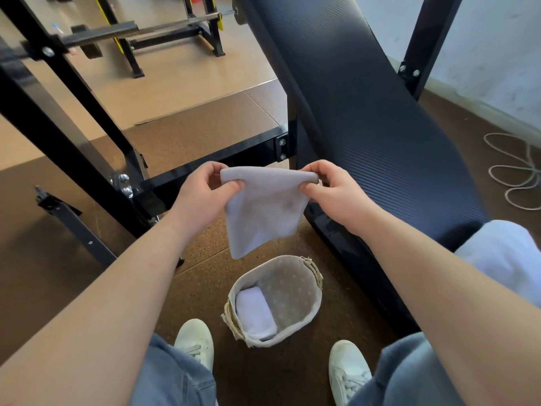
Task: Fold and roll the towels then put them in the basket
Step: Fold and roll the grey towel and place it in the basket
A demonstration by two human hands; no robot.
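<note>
I see left grip (205, 197) and right grip (333, 194) pinching the grey cloth towel (263, 212); a slip could drop it unfolded

held towel (263, 209) – pale grey | basket (304, 320) liner – beige, dotted | rolled towel (255, 313) – white | bench (366, 112) – black

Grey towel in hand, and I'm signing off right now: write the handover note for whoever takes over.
Left hand pinches the grey towel at its top left corner; right hand pinches the top right. The towel hangs in the air above the basket, not yet rolled.
Done: one rolled white towel lies in the basket.
Left: fold and roll the grey towel, then put it in. The white heap at the bench end looks like more towels.
</note>
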